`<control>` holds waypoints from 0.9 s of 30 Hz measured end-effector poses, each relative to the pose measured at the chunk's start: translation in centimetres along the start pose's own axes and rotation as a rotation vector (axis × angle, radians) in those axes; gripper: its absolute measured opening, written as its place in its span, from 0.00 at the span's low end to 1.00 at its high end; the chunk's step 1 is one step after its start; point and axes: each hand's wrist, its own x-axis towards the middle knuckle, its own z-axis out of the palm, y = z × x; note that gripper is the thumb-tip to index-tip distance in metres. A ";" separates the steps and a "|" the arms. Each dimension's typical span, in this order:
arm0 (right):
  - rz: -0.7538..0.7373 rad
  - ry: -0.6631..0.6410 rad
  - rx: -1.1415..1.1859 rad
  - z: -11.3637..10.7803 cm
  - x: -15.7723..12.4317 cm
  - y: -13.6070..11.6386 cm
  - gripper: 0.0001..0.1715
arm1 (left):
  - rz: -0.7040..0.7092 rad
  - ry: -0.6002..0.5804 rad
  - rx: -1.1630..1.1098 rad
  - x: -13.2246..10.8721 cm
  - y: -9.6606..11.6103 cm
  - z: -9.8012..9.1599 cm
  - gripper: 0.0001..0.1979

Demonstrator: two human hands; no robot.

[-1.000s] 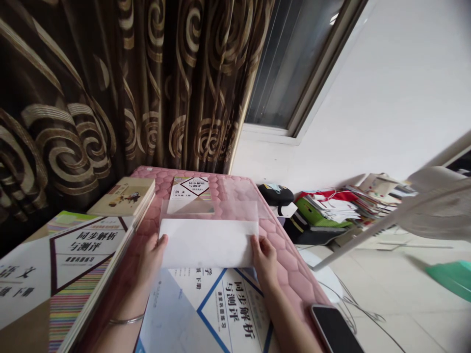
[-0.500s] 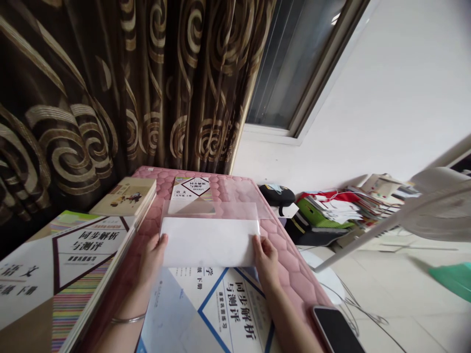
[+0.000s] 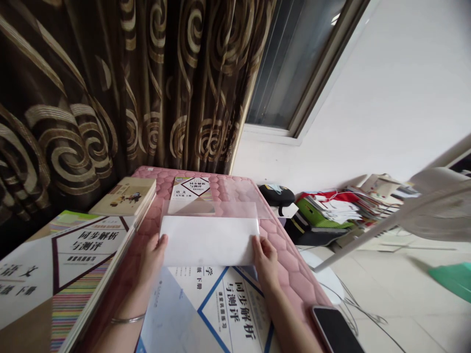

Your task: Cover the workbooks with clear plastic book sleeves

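A white paper-like panel (image 3: 209, 241) is held level between my two hands, with clear plastic film (image 3: 239, 209) sticking out past its far edge. My left hand (image 3: 153, 252) pinches its left edge, and a silver bangle (image 3: 127, 320) circles that wrist. At the right edge, my right hand (image 3: 264, 255) pinches between thumb and fingers. Whether the panel belongs to a book or is a loose sheet, I cannot tell. Below and nearer to me lies a blue and white workbook (image 3: 198, 311), its far part covered by the panel.
To the left are stacked workbooks (image 3: 88, 264) and a beige book pile (image 3: 128, 193). Another workbook (image 3: 191, 189) lies at the far end of the pink quilted surface (image 3: 290, 255). A phone (image 3: 336, 328) rests at the near right edge. Beyond stand a lamp (image 3: 368, 225) and piled papers (image 3: 334, 208).
Both hands keep their grip on the white panel. Its far edge has shifted very slightly away from me; everything else stays put.
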 end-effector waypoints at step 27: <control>0.079 0.004 0.064 0.2 -0.1 -0.3 0.27 | -0.021 0.091 0.049 0.3 -0.1 -0.3 0.15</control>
